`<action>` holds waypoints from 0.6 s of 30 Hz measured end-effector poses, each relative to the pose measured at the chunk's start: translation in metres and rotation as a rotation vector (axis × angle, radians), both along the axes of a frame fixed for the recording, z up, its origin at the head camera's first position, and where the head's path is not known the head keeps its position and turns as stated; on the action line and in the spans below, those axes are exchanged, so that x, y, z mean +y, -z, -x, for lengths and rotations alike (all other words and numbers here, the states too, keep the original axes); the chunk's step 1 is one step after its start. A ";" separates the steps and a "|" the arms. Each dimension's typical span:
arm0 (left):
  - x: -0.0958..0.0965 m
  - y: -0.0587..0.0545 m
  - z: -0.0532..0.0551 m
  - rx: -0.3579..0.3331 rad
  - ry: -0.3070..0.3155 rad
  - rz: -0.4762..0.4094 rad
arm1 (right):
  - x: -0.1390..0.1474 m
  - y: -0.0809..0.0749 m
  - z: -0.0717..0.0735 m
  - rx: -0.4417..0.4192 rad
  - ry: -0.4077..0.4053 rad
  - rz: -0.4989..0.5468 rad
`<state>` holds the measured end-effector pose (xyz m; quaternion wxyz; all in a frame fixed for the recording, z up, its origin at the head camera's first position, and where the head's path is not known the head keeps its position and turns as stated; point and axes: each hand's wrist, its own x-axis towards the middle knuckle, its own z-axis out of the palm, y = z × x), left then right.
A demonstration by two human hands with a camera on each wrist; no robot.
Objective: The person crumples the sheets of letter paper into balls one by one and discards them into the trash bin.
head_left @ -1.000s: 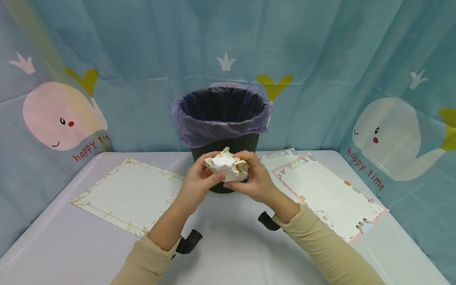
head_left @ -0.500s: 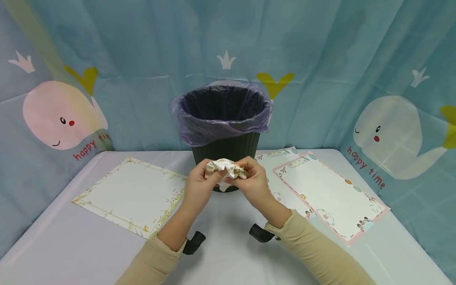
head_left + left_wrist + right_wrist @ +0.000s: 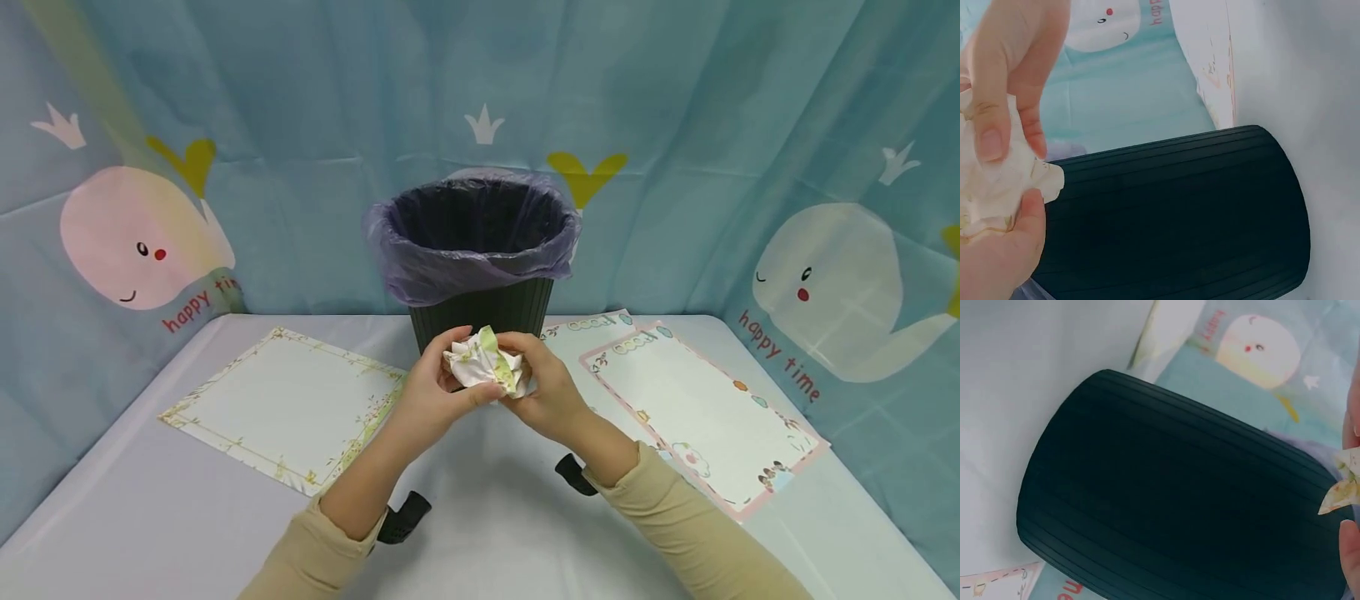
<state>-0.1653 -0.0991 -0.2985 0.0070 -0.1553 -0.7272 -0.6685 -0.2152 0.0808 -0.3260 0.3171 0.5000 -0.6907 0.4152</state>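
While a blue curtain (image 3: 315, 233) hangs behind, the white-covered bench (image 3: 487, 525) carries a dark ribbed bin (image 3: 487, 310), and over its rim is folded a purple bag (image 3: 408, 271). To the left lies one sheet with floral border (image 3: 285, 400); to the right, two pink-bordered sheets (image 3: 697, 408) overlap. The left hand (image 3: 429, 396) and the right hand (image 3: 551, 392) have a narrow grip, both holding the crumpled paper (image 3: 480, 362) between them, in front of the bin.

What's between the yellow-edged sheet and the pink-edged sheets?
In the head view, the bin stands between them, and in front of it the left hand and right hand hold crumpled paper.
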 end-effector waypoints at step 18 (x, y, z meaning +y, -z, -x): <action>-0.013 0.024 -0.005 0.415 0.098 -0.086 | 0.019 -0.011 0.007 -0.582 -0.408 -0.178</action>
